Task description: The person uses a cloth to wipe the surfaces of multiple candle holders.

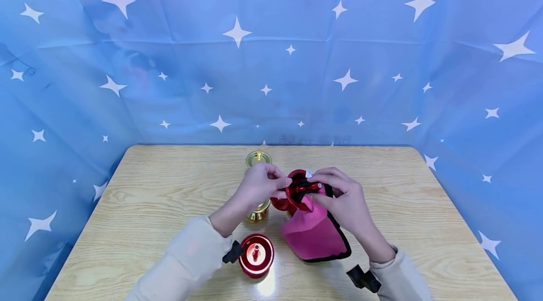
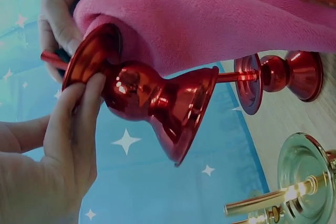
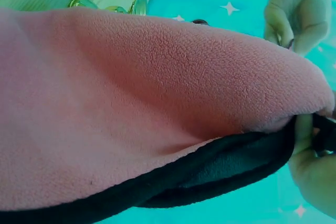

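Note:
My left hand [image 1: 260, 183] pinches the dish rim of a shiny red candlestick [image 2: 131, 90], which is tilted above the table with its thin stem pointing right in the head view. A pink cloth with black edging [image 1: 314, 237] hangs from my right hand [image 1: 343, 197], whose fingers pinch it at the candlestick's dish and stem. In the left wrist view, the cloth drapes over the upper side of the dish. Cloth fills most of the right wrist view and hides the candlestick there.
Another red candlestick [image 1: 256, 256] stands near my left wrist. Gold candlesticks [image 1: 258, 216] stand behind and below my left hand, partly covered by it. One more red candlestick [image 2: 275, 74] stands close under the held one. A starry blue curtain [image 1: 271, 65] hangs behind the wooden table [image 1: 178, 173].

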Motion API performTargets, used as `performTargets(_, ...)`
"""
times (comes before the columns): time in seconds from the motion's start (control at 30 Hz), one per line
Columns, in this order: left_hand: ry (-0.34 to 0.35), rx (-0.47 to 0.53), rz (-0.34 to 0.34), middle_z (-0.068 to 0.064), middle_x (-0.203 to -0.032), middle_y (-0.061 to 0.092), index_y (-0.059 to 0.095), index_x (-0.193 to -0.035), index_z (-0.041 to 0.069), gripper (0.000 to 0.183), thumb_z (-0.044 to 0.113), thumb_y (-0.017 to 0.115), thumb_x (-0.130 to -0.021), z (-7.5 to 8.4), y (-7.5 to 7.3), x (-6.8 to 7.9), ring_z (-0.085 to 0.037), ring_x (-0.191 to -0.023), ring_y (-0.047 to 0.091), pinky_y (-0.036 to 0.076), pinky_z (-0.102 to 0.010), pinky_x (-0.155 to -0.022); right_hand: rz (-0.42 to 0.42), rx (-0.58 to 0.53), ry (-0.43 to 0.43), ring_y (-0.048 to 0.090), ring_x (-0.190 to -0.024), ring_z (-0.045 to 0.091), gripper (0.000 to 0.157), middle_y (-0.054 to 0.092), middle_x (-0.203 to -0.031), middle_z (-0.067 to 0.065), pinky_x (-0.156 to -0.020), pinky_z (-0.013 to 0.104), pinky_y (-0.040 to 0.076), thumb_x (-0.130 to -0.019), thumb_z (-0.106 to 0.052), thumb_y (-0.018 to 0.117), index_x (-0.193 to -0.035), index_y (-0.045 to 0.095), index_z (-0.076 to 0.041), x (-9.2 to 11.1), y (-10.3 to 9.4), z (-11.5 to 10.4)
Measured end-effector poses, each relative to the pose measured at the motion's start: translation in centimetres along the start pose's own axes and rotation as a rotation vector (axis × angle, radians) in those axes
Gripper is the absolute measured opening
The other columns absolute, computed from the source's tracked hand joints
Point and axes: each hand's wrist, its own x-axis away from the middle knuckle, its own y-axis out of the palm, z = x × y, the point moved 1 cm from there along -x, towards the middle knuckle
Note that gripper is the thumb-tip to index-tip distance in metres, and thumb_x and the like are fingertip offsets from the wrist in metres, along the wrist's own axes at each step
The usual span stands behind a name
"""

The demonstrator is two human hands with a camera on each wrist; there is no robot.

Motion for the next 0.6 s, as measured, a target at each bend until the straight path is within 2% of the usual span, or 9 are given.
performTargets(0.13,0.042,-0.16,0.053,-0.008,-0.068,0.061,0.066,-0.077,-0.003,0.011,0.006,0.065,-0.084,0.3,0.2,0.0,-0.014,-0.054,0.063,0.055,-0.028,-0.056,-0.019,0.008,0.009,0.055,-0.082,0.01,0.028,0.063,-0.095,0.001,-0.058,0.016,0.044,-0.07,0.009,0.073,-0.093,0.071,-0.008,-0.2,-0.6,0.0)
performTargets(0.27,0.052,-0.227,0.079,-0.006,-0.067,0.062,0.066,-0.073,0.0,0.012,0.006,0.066,-0.083,0.1,0.2,-0.3,-0.017,-0.055,0.064,0.053,-0.025,-0.052,-0.025,0.018,0.014,0.054,-0.082,0.009,0.029,0.063,-0.097,0.002,-0.056,0.017,0.042,-0.07,0.01,0.072,-0.093,0.071,-0.008,-0.4,-1.5,-0.1)
performTargets(0.37,0.034,-0.174,0.069,-0.007,-0.073,0.063,0.066,-0.075,-0.002,0.01,0.003,0.064,-0.084,-0.4,0.1,-0.7,-0.014,-0.054,0.063,0.054,-0.026,-0.055,-0.014,0.03,0.01,0.053,-0.077,0.009,0.029,0.063,-0.097,0.002,-0.051,0.019,0.038,-0.07,0.013,0.07,-0.091,0.071,-0.007,-0.5,-2.4,-0.2)
performTargets(0.5,0.008,-0.017,0.025,-0.012,-0.082,0.061,0.062,-0.083,-0.008,0.009,-0.001,0.059,-0.086,-1.1,-0.2,-1.1,-0.011,-0.054,0.06,0.055,-0.029,-0.062,0.005,0.062,0.001,0.048,-0.069,0.01,0.029,0.062,-0.097,0.001,-0.047,0.023,0.032,-0.07,0.014,0.069,-0.09,0.071,-0.007,-0.6,-3.4,-0.2)
performTargets(0.6,0.002,0.084,-0.014,-0.015,-0.082,0.058,0.059,-0.09,-0.011,0.01,-0.002,0.055,-0.089,-1.3,-0.5,-1.2,-0.012,-0.055,0.059,0.055,-0.03,-0.064,0.024,0.074,-0.004,0.049,-0.072,0.009,0.029,0.062,-0.096,0.0,-0.048,0.021,0.032,-0.069,0.014,0.07,-0.09,0.071,-0.006,-0.7,-3.6,-0.2)
